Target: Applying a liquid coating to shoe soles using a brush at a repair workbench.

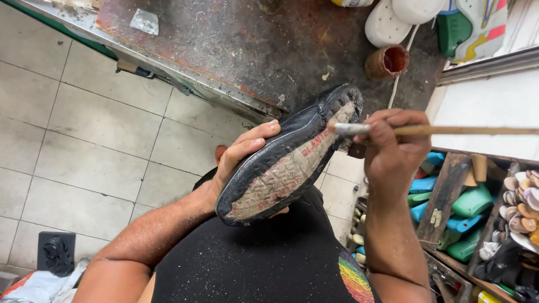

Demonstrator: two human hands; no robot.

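**Two hands, one shoe, one brush**

One black leather shoe with a worn, pale grey sole (289,160) lies sole-up in the air over the person's lap, its toe end pointing up and right toward the table. The left hand (238,160) cups it from beneath and along the left edge, thumb and fingers wrapped round the rim near the middle, so the hand is closed about the shoe. The right hand (393,148) is closed in a fist around one long, thin wooden-handled brush with a metal ferrule (426,130); the handle runs off to the right edge of the view, and the ferrule end meets the sole near the toe.

One dark, stained, rust-edged table (241,45) fills the upper middle. On it stand one small round pot, brown outside and red within (386,60), just beyond the shoe's toe, and two white perforated sole pieces (387,25) farther back. One green, white and yellow sports shoe (471,25) sits at the top right corner.

Right of the person, one wooden compartmented rack (446,193) holds several green and blue plastic shoe lasts (471,203) and a heap of small tan and pink heel pieces (519,199); I cannot count either exactly. Pale grey floor tiles (84,129) cover the left side.
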